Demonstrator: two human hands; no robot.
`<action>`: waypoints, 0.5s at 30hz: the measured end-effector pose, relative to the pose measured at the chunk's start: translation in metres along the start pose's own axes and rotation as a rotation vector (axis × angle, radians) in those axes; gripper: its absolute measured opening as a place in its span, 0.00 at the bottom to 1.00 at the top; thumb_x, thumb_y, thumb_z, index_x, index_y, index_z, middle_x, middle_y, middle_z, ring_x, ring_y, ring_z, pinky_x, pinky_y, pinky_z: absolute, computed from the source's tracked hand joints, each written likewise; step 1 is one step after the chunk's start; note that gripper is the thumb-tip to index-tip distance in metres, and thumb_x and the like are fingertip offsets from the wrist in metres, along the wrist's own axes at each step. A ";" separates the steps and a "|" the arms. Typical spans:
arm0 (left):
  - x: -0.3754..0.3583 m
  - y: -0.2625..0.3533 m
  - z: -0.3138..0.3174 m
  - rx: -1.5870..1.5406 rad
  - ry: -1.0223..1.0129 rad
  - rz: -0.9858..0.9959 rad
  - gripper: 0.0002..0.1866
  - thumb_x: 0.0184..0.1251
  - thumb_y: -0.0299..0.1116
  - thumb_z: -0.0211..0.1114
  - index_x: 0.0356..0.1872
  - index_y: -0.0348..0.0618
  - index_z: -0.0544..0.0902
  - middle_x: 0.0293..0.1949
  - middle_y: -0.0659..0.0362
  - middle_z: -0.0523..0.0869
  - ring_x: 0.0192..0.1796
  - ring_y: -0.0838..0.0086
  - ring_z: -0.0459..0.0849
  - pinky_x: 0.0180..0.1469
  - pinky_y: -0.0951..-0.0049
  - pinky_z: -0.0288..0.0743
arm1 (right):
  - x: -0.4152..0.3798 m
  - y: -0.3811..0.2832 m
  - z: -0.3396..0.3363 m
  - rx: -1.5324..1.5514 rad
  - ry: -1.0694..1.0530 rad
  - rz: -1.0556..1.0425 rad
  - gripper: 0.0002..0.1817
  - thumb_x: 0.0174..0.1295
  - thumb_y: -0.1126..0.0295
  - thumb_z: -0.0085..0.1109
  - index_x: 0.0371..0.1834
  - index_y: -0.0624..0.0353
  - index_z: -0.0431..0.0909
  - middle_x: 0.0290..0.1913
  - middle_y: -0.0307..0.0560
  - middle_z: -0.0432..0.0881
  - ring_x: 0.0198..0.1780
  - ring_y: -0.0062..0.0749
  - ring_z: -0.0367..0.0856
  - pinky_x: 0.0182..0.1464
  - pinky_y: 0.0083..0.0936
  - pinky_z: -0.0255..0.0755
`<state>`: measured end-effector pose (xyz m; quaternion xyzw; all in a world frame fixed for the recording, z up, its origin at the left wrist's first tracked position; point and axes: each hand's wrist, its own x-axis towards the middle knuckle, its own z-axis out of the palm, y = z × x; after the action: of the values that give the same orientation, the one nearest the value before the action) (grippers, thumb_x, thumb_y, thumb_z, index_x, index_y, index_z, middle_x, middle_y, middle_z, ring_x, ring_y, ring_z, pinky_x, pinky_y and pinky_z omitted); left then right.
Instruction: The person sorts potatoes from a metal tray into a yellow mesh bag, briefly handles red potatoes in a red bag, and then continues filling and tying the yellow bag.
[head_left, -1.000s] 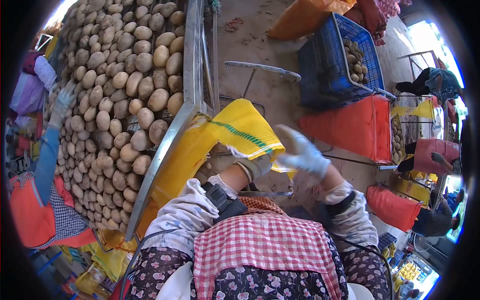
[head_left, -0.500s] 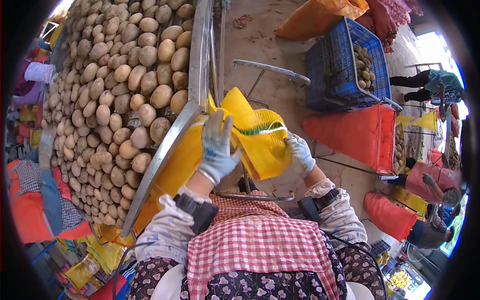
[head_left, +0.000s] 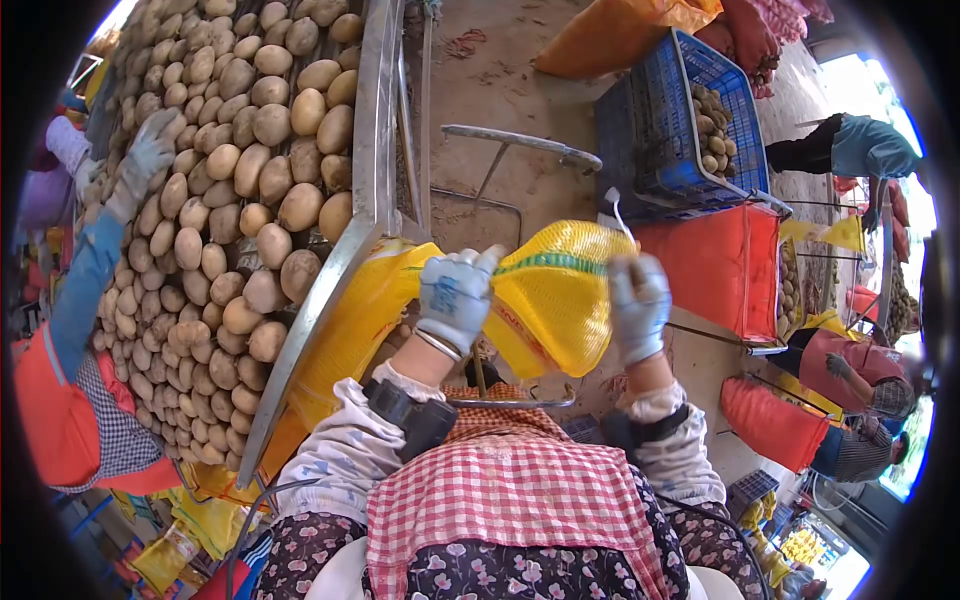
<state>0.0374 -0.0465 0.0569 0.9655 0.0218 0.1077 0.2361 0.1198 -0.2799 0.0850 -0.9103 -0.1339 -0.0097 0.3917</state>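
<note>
A yellow mesh bag [head_left: 548,290] with a green stripe spreads between my gloved hands, just right of the metal table edge. My left hand [head_left: 455,295] is closed on its left part, fingers wrapped round the mesh. On the other side my right hand [head_left: 638,305] grips the bag's right edge, slightly blurred. A white tie [head_left: 619,212] sticks up above the right hand. More yellow mesh [head_left: 350,325] hangs below the table's edge, beside my left forearm.
Potatoes [head_left: 225,200] cover the metal-edged table [head_left: 312,330] at left, where a co-worker's gloved hand [head_left: 150,150] reaches in. A metal stand [head_left: 520,140], a blue crate [head_left: 700,130] of potatoes and red sacks [head_left: 705,260] stand ahead and right. Other people work at far right.
Both hands have lifted and spread the yellow bag, my right hand moving right and my left now closed on the mesh. A co-worker's arm has reached over the potatoes.
</note>
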 end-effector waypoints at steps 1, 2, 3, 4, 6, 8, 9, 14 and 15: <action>0.000 0.012 -0.002 0.107 -0.051 0.017 0.21 0.53 0.35 0.65 0.52 0.52 0.82 0.38 0.53 0.84 0.34 0.61 0.83 0.38 0.63 0.76 | -0.003 -0.032 -0.004 -0.194 -0.355 0.070 0.23 0.67 0.50 0.52 0.36 0.61 0.82 0.35 0.47 0.85 0.35 0.38 0.84 0.41 0.29 0.76; -0.001 0.014 0.002 0.104 -0.055 0.026 0.21 0.53 0.35 0.65 0.52 0.52 0.82 0.38 0.53 0.84 0.34 0.61 0.83 0.38 0.63 0.76 | -0.005 -0.060 -0.005 -0.388 -0.707 0.142 0.29 0.68 0.43 0.48 0.36 0.63 0.82 0.35 0.47 0.85 0.34 0.36 0.85 0.40 0.29 0.76; -0.002 0.017 0.008 0.100 0.024 0.101 0.21 0.55 0.35 0.64 0.53 0.54 0.82 0.41 0.55 0.84 0.33 0.62 0.82 0.36 0.63 0.75 | -0.009 -0.062 0.004 -0.054 -0.829 0.373 0.35 0.66 0.37 0.44 0.38 0.63 0.82 0.35 0.48 0.86 0.33 0.37 0.85 0.39 0.29 0.76; -0.003 0.019 0.012 0.096 0.105 0.175 0.21 0.56 0.34 0.63 0.54 0.56 0.82 0.44 0.57 0.83 0.32 0.64 0.82 0.34 0.64 0.74 | -0.013 -0.058 0.012 0.292 -0.929 0.597 0.41 0.64 0.31 0.41 0.41 0.64 0.82 0.35 0.49 0.86 0.32 0.38 0.85 0.39 0.30 0.77; -0.010 0.030 0.011 0.032 0.083 0.210 0.20 0.57 0.33 0.62 0.53 0.58 0.83 0.48 0.58 0.82 0.34 0.65 0.82 0.34 0.65 0.74 | -0.011 -0.033 0.030 0.615 -0.783 0.943 0.44 0.61 0.27 0.42 0.48 0.64 0.80 0.35 0.50 0.85 0.32 0.40 0.85 0.38 0.32 0.77; -0.022 0.035 0.011 0.084 -0.019 0.413 0.19 0.57 0.33 0.62 0.52 0.57 0.83 0.49 0.58 0.82 0.37 0.66 0.82 0.35 0.65 0.75 | -0.004 -0.001 0.045 0.842 -0.653 1.224 0.37 0.62 0.34 0.50 0.53 0.61 0.76 0.40 0.48 0.85 0.35 0.34 0.84 0.33 0.29 0.77; -0.026 0.035 0.009 0.001 -0.037 0.464 0.18 0.55 0.34 0.65 0.50 0.55 0.84 0.51 0.56 0.81 0.42 0.63 0.82 0.39 0.62 0.77 | -0.009 0.012 0.050 0.915 -0.627 1.158 0.31 0.64 0.40 0.52 0.52 0.59 0.76 0.40 0.45 0.84 0.35 0.31 0.83 0.33 0.27 0.77; -0.030 0.029 -0.012 -0.340 -0.021 0.268 0.32 0.52 0.45 0.72 0.59 0.43 0.77 0.59 0.43 0.76 0.60 0.50 0.74 0.63 0.54 0.66 | -0.014 0.027 0.052 1.079 -0.481 0.983 0.13 0.69 0.58 0.56 0.49 0.53 0.77 0.37 0.38 0.84 0.33 0.25 0.82 0.34 0.23 0.76; -0.026 0.024 -0.003 -0.355 0.068 0.104 0.35 0.54 0.47 0.71 0.61 0.40 0.74 0.60 0.43 0.74 0.63 0.49 0.71 0.66 0.54 0.62 | -0.016 0.025 0.053 1.022 -0.457 0.963 0.12 0.69 0.59 0.56 0.49 0.53 0.77 0.37 0.38 0.84 0.33 0.24 0.82 0.34 0.23 0.76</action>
<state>0.0115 -0.0693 0.0653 0.9044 -0.0395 0.1542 0.3960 0.1066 -0.2626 0.0285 -0.5515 0.2143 0.4168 0.6901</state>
